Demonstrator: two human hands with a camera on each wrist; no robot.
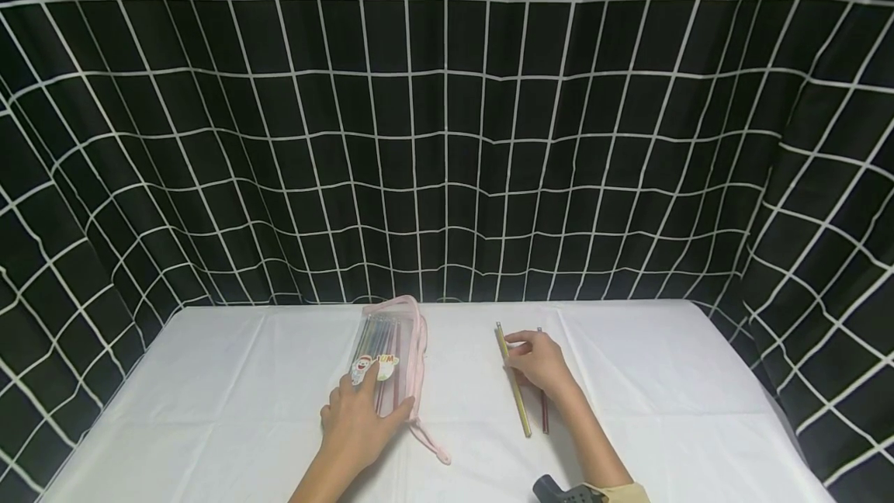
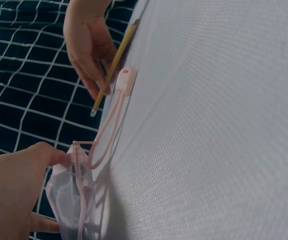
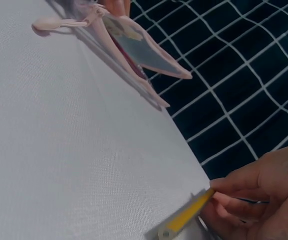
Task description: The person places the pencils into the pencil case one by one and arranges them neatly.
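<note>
On the left of the table, my left hand (image 1: 356, 421) holds a pink-edged mesh pencil case (image 1: 417, 367), its thumb at the right edge and its fingers over the top and left side. Several long thin pencils (image 1: 377, 336) show through the mesh. The case's mouth gapes at the far end in the right wrist view. Farther right, my right hand (image 1: 539, 363) pinches a yellow pencil (image 1: 519, 398) near its far half; the exact fingertip contact is partly hidden. Beneath that hand a dark red pencil (image 1: 545, 414) lies on the table, its middle covered.
A white cloth covers the table (image 1: 230, 402). Behind and around it hangs a black curtain (image 1: 461, 123) with white grid lines. A pink strap (image 1: 431, 445) trails from the near end of the case toward the middle.
</note>
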